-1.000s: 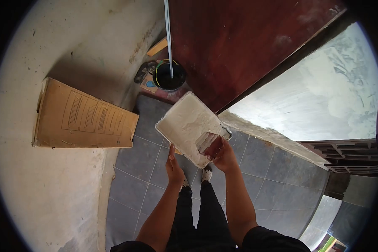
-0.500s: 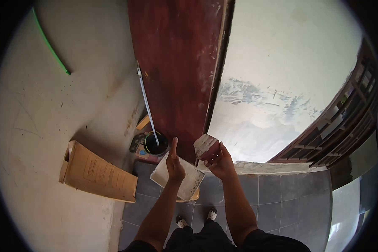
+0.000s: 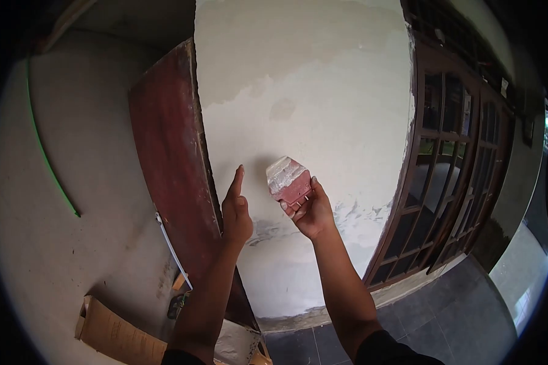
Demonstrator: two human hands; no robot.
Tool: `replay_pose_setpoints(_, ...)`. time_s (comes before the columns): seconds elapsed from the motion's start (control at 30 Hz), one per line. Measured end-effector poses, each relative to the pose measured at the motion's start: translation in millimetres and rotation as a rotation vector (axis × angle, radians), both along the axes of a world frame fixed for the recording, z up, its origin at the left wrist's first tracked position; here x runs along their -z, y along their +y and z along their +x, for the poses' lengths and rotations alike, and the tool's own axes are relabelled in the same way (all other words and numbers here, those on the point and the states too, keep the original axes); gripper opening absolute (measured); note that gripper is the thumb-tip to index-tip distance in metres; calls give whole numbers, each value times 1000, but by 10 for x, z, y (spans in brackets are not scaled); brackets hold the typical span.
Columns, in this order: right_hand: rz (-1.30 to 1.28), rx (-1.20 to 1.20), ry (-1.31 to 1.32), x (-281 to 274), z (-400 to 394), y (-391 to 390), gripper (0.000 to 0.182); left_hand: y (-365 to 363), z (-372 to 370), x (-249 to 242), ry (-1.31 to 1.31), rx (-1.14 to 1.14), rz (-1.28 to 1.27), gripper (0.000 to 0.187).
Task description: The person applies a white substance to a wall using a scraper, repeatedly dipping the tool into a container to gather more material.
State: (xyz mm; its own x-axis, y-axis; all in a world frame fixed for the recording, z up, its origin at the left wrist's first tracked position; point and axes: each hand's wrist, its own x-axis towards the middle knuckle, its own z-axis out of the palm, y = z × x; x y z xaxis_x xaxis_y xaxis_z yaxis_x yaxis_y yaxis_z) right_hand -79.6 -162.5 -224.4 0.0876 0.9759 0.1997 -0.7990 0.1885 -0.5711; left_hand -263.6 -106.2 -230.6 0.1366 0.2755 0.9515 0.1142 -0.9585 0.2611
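Observation:
My right hand (image 3: 316, 218) grips a reddish putty scraper (image 3: 298, 190), its fingers behind the lower edge and the thumb at the right side. White putty coats the upper left part of the scraper's face. To its left, my left hand (image 3: 237, 214) is raised with the fingers stretched upward, seen edge-on and holding nothing. A gap separates that hand from the scraper. Behind both hands rises a pale wall (image 3: 323, 103), with a darker uncoated area at the top and grey smears lower down.
A dark red door (image 3: 164, 134) stands left of the wall, a white stick (image 3: 173, 249) leaning by it. At the lower left are a cardboard box (image 3: 119, 328) and a putty-stained tray (image 3: 236, 344). Brown-framed glass doors (image 3: 429, 176) are at the right. A green hose (image 3: 45, 155) hangs at left.
My view has tilted up from the floor to the wall. Both hands have risen in front of the wall; the right still holds the scraper. The bucket has left the view.

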Motion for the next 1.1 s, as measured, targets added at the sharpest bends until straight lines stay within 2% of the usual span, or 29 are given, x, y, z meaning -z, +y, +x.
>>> replay_pose_setpoints(0.13,253,43,-73,-895,692,212,44,283,507,-978,64,0,158,83)
replay_pose_setpoints(0.2,318,128,-104,-1345,920,174,45,345,723,-1446,170,-114,270,80)
replay_pose_setpoints(0.4,470,261,-79,-2205,1451,258,45,440,1243,-2308,266,-272,429,79)
replay_pose_setpoints(0.57,515,399,-9,-2515,1865,339,41,526,1644,-2678,501,-534,524,82)
replay_pose_setpoints(0.6,522,417,-1,-2536,1953,350,41,536,1732,-2752,505,-519,540,82)
replay_pose_setpoints(0.67,544,458,30,-2565,2118,357,41,562,1910,-2862,621,-637,705,85)
replay_pose_setpoints(0.9,558,598,11,-2715,2695,357,44,590,2439,-3080,630,-697,769,87)
replay_pose_setpoints(1.1,628,632,-42,-2917,3107,391,43,676,2884,-3041,621,-660,774,87)
